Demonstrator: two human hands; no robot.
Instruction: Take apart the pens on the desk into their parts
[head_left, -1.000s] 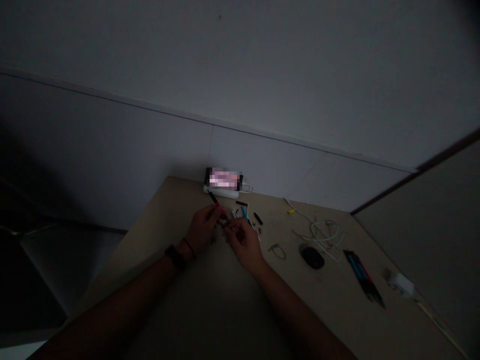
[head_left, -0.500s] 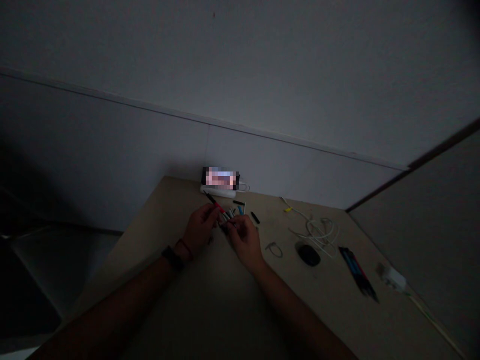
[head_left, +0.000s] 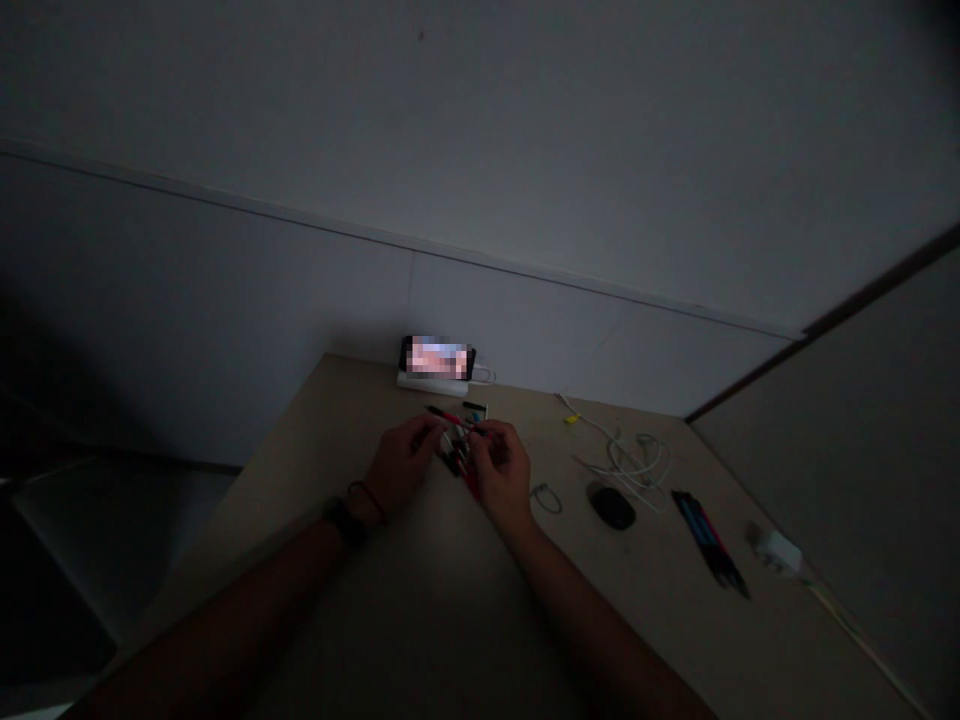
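Note:
A red pen with a black end [head_left: 445, 413] slants above the desk, its black end toward the upper left. My right hand [head_left: 504, 468] is closed in a pinch on its right end. Close by on the left, my left hand [head_left: 405, 455] has its fingertips pressed together; the dim light hides what is between them. Beneath and between the hands lies a small heap of pen parts [head_left: 456, 452], red, black and white, partly covered by my fingers. A black pen piece [head_left: 474, 406] lies just behind the heap.
A lit phone [head_left: 439, 358] leans on a white stand at the back of the desk, near the wall. To the right are a cable loop [head_left: 547, 498], a black mouse [head_left: 612, 507], a tangled white cable [head_left: 637, 462], a row of pens [head_left: 709, 543] and a white plug [head_left: 780, 551].
The red and black pen has swung flatter and shifted right, from beside my left fingers into my right hand's pinch. My right hand has turned slightly, and more red parts show below it.

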